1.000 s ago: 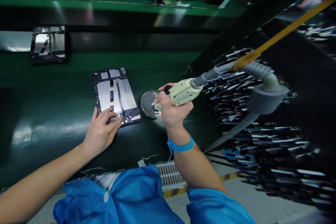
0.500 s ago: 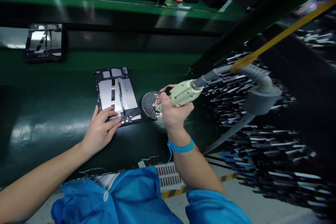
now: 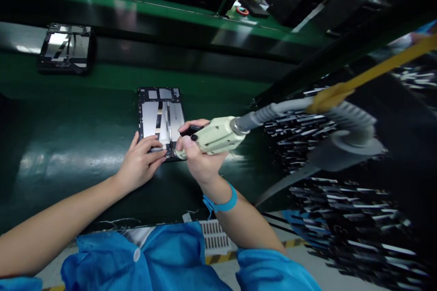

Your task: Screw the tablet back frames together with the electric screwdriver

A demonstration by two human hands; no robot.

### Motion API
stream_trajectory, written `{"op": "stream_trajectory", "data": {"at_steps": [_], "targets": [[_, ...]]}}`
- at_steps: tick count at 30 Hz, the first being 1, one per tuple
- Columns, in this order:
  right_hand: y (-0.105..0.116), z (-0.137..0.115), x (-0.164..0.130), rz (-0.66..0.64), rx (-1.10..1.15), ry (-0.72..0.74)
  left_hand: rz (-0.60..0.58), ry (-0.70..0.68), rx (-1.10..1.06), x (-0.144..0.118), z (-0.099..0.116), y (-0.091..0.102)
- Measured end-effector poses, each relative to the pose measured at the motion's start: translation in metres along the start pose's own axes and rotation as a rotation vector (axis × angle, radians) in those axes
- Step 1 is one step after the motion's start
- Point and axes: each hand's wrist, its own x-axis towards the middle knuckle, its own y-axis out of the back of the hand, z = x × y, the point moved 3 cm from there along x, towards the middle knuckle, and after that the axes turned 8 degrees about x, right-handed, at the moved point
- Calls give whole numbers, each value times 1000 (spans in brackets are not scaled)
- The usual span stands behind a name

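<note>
A tablet [image 3: 148, 120], its inside bared with silver plates and dark ribbon cables, lies on the dark green bench. My left hand [image 3: 141, 161] rests on its lower left part, fingers stretched out and thumb at the left edge. In my right hand [image 3: 205, 161] is a pale green electric screwdriver [image 3: 221, 134], fingers wrapped round its body. Its nose is over the tablet's lower right corner, close to my left fingertips. Whether the bit touches the tablet I cannot tell. The round perforated metal dish seen before is hidden, apparently behind my right hand.
Another opened tablet [image 3: 66, 50] lies at the back left. A grey cable [image 3: 290, 104] runs from the screwdriver, tied to a yellow strap [image 3: 375, 72]. Racks with many dark, shiny-edged pieces [image 3: 344, 213] stand at the right. A raised green shelf [image 3: 164, 9] crosses behind.
My right hand has moved the electric screwdriver left, from over the perforated dish to the tablet's lower right corner. My left hand stays on the tablet. The whole view has shifted slightly.
</note>
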Motion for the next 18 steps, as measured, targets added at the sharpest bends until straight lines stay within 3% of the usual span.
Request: {"op": "stream_trajectory", "data": {"at_steps": [10,18], "targets": [[-7,0,-4,-67,48,-54,-1,-6,11,2,4,7],[-6,-6,-6,-119,-4,73,6,-23,16,-2,0,6]]}}
